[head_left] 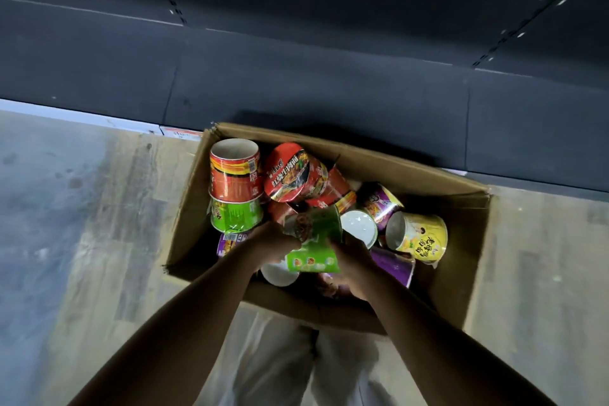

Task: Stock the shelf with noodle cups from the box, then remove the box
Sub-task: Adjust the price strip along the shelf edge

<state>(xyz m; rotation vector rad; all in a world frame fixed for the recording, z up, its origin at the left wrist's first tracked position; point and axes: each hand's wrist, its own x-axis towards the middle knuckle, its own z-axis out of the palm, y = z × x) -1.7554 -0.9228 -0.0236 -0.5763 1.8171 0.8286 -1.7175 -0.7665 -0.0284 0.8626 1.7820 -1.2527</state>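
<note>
left hand [271,238] and right hand [355,258] grip the green noodle cup [313,254] in the box [456,277]; lift it straight, clear of neighbouring cups [418,236], toward the shelf [296,82]

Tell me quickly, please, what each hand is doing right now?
The left hand holds the green noodle cup from its left side.
The right hand holds the same green noodle cup from its right side.

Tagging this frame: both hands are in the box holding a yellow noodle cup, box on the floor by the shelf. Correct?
Wrong colour. In the head view the left hand and right hand hold a green noodle cup; the yellow cup lies untouched at the right of the box. It does sit on the floor by the shelf.
</note>
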